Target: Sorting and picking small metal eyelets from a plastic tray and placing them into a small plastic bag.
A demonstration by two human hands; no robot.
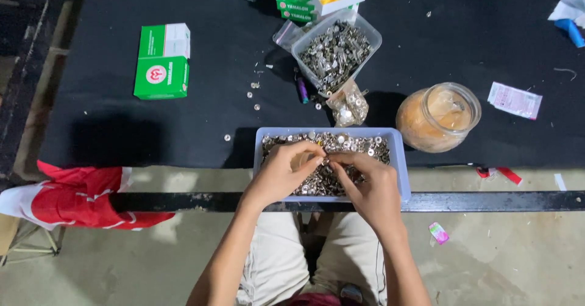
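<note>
From the head camera, both hands meet over a pale blue rectangular tray (402, 160) that sits at the near edge of the black counter (122, 129), directly in front of the person. The tray lies with its long axis running left to right and is heaped with small silver metal fasteners (359, 147), ring-shaped and shiny, some showing a dark centre hole. The left hand (280, 175) comes in from the near left, its fingers curled and pinched toward the middle of the tray; the right hand (368, 187) comes in from the near right, its fingertips touching those of the left. The hands are together, closed on what looks like one or two of the tiny fasteners, though the piece itself is too small to make out. Both hands lie about equally close to the heap, which is right beneath them. Farther back stands a clear square tub (365, 32) of similar metal parts, with a small clear bag (348, 106) of pieces just near of it. To the right sits a glass jar (439, 116) with an amber tint. A green and white box (162, 61) rests far left, and a red and white cloth (73, 199) hangs off the near left.
</note>
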